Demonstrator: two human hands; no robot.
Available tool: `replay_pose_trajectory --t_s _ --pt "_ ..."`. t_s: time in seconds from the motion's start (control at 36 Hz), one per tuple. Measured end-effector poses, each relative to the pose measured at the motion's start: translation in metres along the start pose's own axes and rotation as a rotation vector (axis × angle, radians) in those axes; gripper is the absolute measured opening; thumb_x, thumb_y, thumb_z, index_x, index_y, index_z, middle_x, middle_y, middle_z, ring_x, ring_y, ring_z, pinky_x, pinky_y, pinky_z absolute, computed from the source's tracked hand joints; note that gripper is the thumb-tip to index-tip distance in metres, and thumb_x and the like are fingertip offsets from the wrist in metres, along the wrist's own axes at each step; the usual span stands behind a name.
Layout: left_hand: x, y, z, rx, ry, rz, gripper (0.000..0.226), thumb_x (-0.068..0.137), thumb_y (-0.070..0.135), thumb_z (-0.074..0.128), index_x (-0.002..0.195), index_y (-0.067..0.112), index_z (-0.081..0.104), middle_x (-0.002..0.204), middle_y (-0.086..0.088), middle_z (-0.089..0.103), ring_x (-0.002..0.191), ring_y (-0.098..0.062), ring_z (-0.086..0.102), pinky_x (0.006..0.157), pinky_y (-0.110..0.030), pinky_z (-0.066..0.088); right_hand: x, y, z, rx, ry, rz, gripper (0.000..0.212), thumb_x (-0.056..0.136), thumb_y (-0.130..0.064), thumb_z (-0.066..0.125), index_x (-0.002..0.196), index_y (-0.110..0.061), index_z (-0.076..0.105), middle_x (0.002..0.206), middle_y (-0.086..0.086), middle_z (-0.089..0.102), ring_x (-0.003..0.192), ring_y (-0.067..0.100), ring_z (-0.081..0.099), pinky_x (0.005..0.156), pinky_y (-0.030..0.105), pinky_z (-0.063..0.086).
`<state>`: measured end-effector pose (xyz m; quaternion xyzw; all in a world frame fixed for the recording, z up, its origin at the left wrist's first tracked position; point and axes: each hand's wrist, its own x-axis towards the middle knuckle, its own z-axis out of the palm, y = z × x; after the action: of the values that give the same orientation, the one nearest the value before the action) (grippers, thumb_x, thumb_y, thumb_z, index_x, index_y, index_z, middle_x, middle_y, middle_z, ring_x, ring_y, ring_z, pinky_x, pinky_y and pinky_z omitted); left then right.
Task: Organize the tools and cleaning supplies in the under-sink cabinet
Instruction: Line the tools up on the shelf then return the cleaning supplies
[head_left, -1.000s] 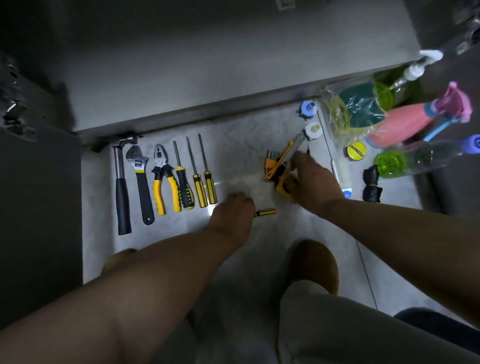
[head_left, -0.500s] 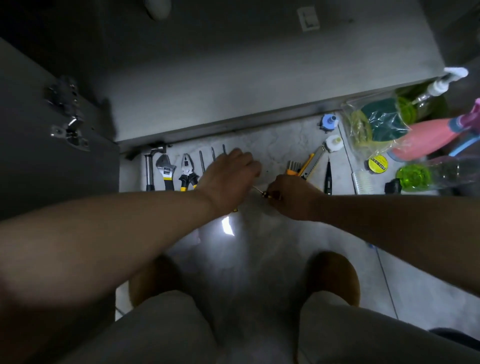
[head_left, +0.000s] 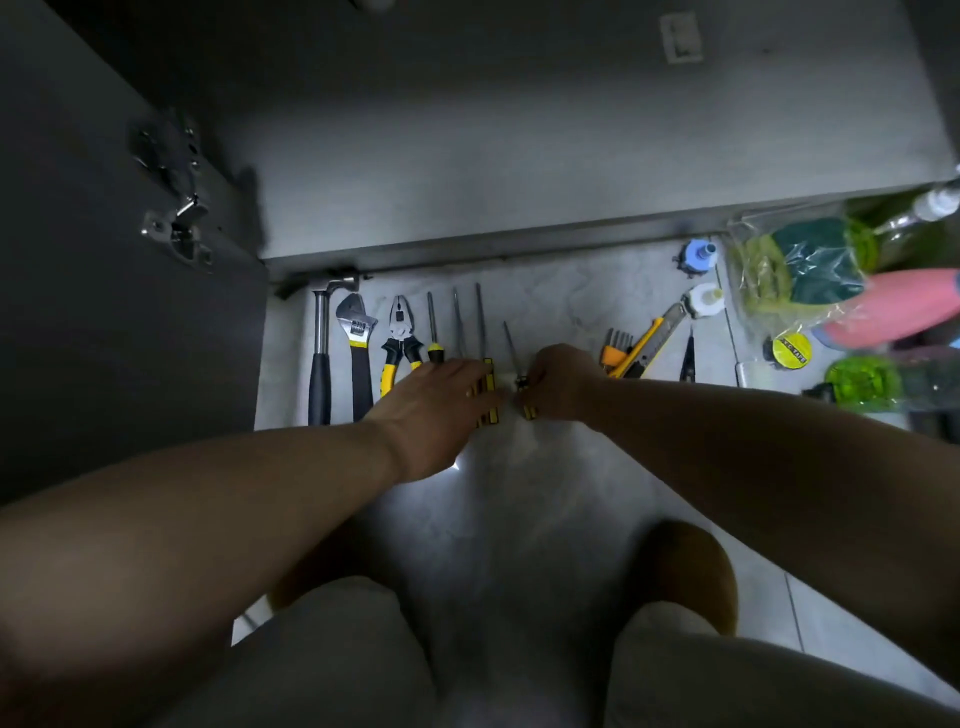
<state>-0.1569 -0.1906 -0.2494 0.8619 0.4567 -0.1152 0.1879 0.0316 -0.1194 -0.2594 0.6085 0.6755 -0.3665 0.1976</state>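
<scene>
On the pale floor before the open cabinet lies a row of tools: a hammer, an adjustable wrench, yellow pliers and three long screwdrivers. My left hand lies flat with straight fingers over the screwdriver handles. My right hand pinches the yellow-black handle of a small screwdriver, setting it at the right end of the row, shaft pointing to the cabinet.
Right of my hands lie orange hex keys, a yellow utility knife, a dark tester pen, yellow tape, bagged sponges and spray bottles. The cabinet door stands open at left.
My right hand left the utility knife, took the small screwdriver and brought it left to the row. My left hand moved up onto the screwdriver handles. The camera shifted.
</scene>
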Motion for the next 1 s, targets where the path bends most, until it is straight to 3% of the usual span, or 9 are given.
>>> replay_pose_trajectory --t_s 0.14,0.36,0.58,0.67,0.75,0.81,0.89,0.94,1.0 --pt "-0.001 -0.005 0.003 0.033 -0.078 -0.001 0.083 0.083 0.027 0.072 0.155 0.034 0.033 0.162 -0.005 0.027 0.148 -0.025 0.028 0.113 -0.037 0.029 0.002 -0.007 0.012 0.099 0.014 0.025 0.027 0.082 -0.035 0.077 0.094 -0.013 0.067 0.105 0.011 0.069 0.100 0.029 0.066 0.069 0.027 0.044" --pt "-0.001 -0.003 0.004 0.099 -0.102 -0.009 0.086 0.079 0.030 0.074 0.155 0.028 0.034 0.156 -0.007 0.033 0.146 -0.028 0.028 0.114 -0.039 0.028 0.001 -0.013 0.016 0.140 0.062 0.039 0.032 0.086 -0.028 0.074 0.110 -0.009 0.063 0.113 0.012 0.064 0.104 0.028 0.062 0.072 0.029 0.044" --pt "-0.003 0.000 0.004 0.090 -0.076 -0.011 0.081 0.077 0.025 0.075 0.151 0.025 0.041 0.154 -0.008 0.038 0.144 -0.029 0.032 0.111 -0.039 0.031 -0.007 0.010 -0.006 0.058 0.126 -0.021 0.027 0.089 -0.032 0.060 0.107 -0.012 0.058 0.113 0.017 0.066 0.103 0.036 0.063 0.072 0.032 0.046" --pt "-0.004 0.002 0.003 0.074 -0.067 -0.025 0.075 0.079 0.018 0.069 0.150 0.023 0.043 0.153 -0.009 0.039 0.142 -0.029 0.034 0.110 -0.038 0.031 -0.012 0.040 -0.022 0.072 0.250 0.075 0.027 0.086 -0.029 0.057 0.107 -0.014 0.048 0.113 0.018 0.063 0.106 0.038 0.062 0.076 0.035 0.043" --pt "-0.003 0.006 -0.002 0.063 -0.056 -0.035 0.078 0.078 0.017 0.067 0.151 0.023 0.041 0.152 -0.009 0.039 0.139 -0.029 0.037 0.109 -0.036 0.031 -0.016 0.070 -0.031 0.120 0.336 0.281 0.043 0.086 -0.039 0.062 0.115 -0.015 0.041 0.116 0.017 0.059 0.106 0.041 0.061 0.077 0.040 0.044" --pt "-0.001 0.009 -0.006 0.056 -0.049 -0.028 0.083 0.076 0.019 0.069 0.153 0.024 0.038 0.152 -0.008 0.039 0.139 -0.029 0.037 0.109 -0.037 0.031 -0.016 0.084 -0.032 0.135 0.296 0.380 0.063 0.087 -0.049 0.065 0.129 -0.010 0.040 0.120 0.018 0.059 0.110 0.040 0.060 0.080 0.040 0.045" --pt "0.004 0.015 -0.008 0.066 -0.073 -0.020 0.084 0.080 0.022 0.067 0.156 0.026 0.031 0.157 -0.006 0.031 0.149 -0.028 0.024 0.116 -0.038 0.025 -0.012 0.090 -0.029 0.187 0.240 0.434 0.064 0.087 -0.047 0.069 0.129 -0.006 0.042 0.121 0.019 0.060 0.112 0.037 0.059 0.075 0.036 0.040" --pt "0.006 0.018 -0.006 0.080 -0.100 -0.029 0.081 0.085 0.025 0.063 0.157 0.027 0.026 0.161 -0.005 0.025 0.153 -0.027 0.015 0.119 -0.038 0.020 -0.008 0.089 -0.027 0.234 0.234 0.446 0.065 0.086 -0.045 0.070 0.129 -0.005 0.042 0.117 0.018 0.061 0.105 0.035 0.061 0.072 0.035 0.040" --pt "0.007 0.022 -0.004 0.086 -0.129 -0.041 0.077 0.091 0.027 0.060 0.159 0.027 0.023 0.164 -0.006 0.020 0.155 -0.028 0.009 0.122 -0.040 0.015 -0.004 0.085 -0.028 0.294 0.240 0.464 0.070 0.085 -0.046 0.072 0.132 -0.005 0.040 0.098 0.012 0.060 0.079 0.025 0.057 0.063 0.032 0.040"
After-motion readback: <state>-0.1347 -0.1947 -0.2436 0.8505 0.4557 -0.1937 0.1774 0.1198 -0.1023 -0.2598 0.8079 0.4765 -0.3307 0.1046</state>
